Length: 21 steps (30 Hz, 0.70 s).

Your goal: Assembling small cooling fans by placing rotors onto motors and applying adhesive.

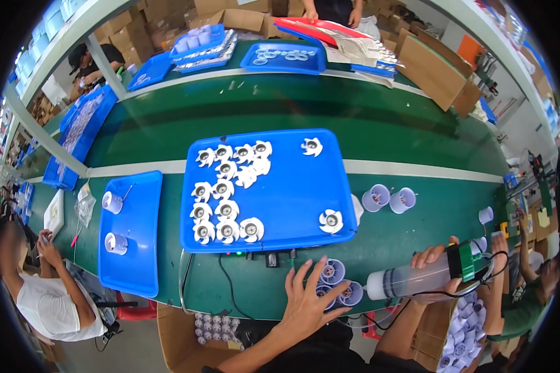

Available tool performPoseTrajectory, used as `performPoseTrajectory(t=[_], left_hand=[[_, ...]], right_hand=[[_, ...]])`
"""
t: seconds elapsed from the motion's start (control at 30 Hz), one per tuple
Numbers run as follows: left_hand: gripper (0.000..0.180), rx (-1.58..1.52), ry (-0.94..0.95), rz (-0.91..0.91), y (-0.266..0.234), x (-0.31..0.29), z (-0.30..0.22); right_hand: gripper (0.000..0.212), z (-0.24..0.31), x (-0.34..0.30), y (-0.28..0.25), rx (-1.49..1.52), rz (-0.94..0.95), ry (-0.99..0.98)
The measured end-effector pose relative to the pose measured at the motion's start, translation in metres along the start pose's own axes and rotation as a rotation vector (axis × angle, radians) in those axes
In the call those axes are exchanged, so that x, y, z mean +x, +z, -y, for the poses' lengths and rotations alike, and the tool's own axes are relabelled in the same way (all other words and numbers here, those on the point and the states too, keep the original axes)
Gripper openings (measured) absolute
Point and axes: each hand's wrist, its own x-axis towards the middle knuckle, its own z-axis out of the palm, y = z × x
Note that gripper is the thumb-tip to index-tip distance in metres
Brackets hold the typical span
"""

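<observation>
Fingers spread, my left hand reaches over three lilac cups grouped near the table's front edge. Its thumb and fingertips are at the cups' rims; whether it grips one I cannot tell. My right hand is wrapped round a large translucent dispensing syringe with a green clamp at its back end. The syringe lies nearly level, its nozzle pointing left at the nearest cup. Behind the hands stands a blue tray with several white finned impellers.
Two lilac cups stand right of the tray. A smaller blue tray with two cups lies left. A black cable hangs at the front edge. Cartons with parts sit below. Co-workers flank me; one arm is close at right.
</observation>
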Motion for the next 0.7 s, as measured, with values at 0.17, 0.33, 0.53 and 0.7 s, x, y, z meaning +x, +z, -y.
performPoseTrajectory(t=[0.17,0.33,0.53,0.7], left_hand=[[0.050,0.043,0.001,0.021,0.004,0.006,-0.005],[0.045,0.029,0.014,-0.008,0.004,0.010,-0.001],[0.045,0.028,0.034,-0.002,0.003,0.012,0.003],[0.048,0.012,0.081,-0.034,0.004,0.009,0.006]], right_hand=[[0.083,0.004,0.003,-0.012,-0.036,0.093,-0.016],[0.086,0.005,0.003,-0.014,-0.006,-0.048,-0.020],[0.083,-0.002,0.006,-0.013,0.051,-0.035,-0.030],[0.079,-0.008,0.004,-0.014,-0.012,-0.032,-0.060]])
